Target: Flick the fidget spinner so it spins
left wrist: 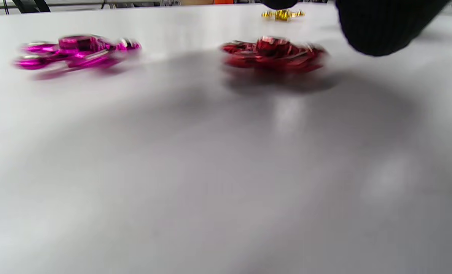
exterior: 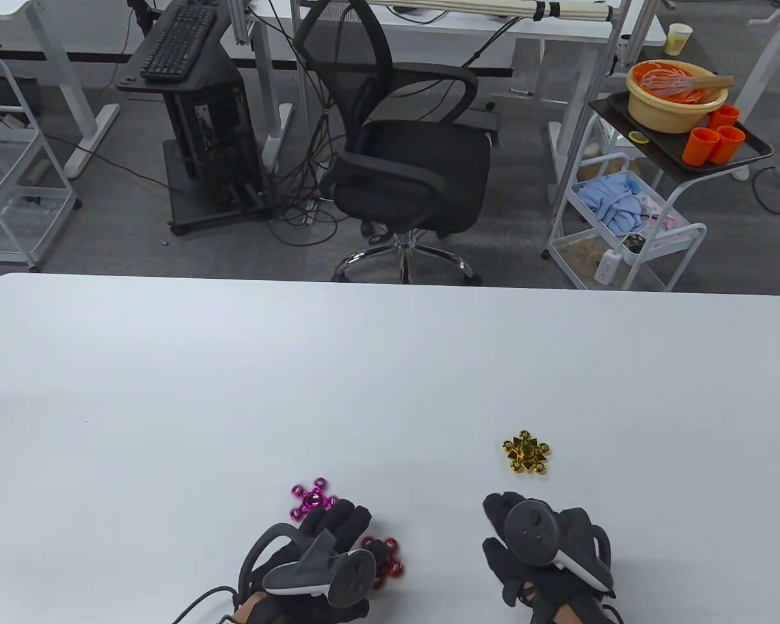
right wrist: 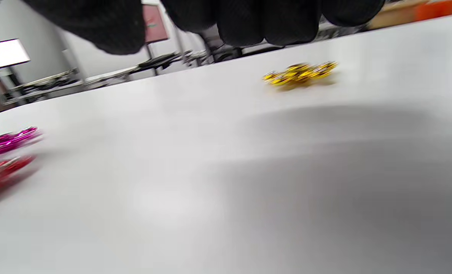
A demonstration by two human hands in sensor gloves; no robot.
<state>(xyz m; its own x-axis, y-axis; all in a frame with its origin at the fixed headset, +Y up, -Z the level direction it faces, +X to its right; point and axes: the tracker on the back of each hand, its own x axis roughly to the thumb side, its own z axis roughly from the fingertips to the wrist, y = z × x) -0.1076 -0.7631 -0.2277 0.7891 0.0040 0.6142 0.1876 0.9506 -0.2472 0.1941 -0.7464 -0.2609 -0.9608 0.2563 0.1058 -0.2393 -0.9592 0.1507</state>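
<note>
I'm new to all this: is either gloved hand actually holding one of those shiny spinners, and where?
Nothing is held. The pink spinner, red spinner and gold spinner all lie on the table; the left hand and right hand hover clear.

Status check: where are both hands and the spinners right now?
Left hand over the red spinner, contact unclear. Right hand empty, short of the gold spinner. Pink spinner beside left fingers.

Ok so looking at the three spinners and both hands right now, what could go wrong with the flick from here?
1. The pink spinner and red spinner lie close together by the left hand; a flick at one could knock the other.
2. All three, the gold spinner included, lie loose on the smooth white table, with neither hand holding one down. A flick might slide a spinner instead of spinning it.
</note>
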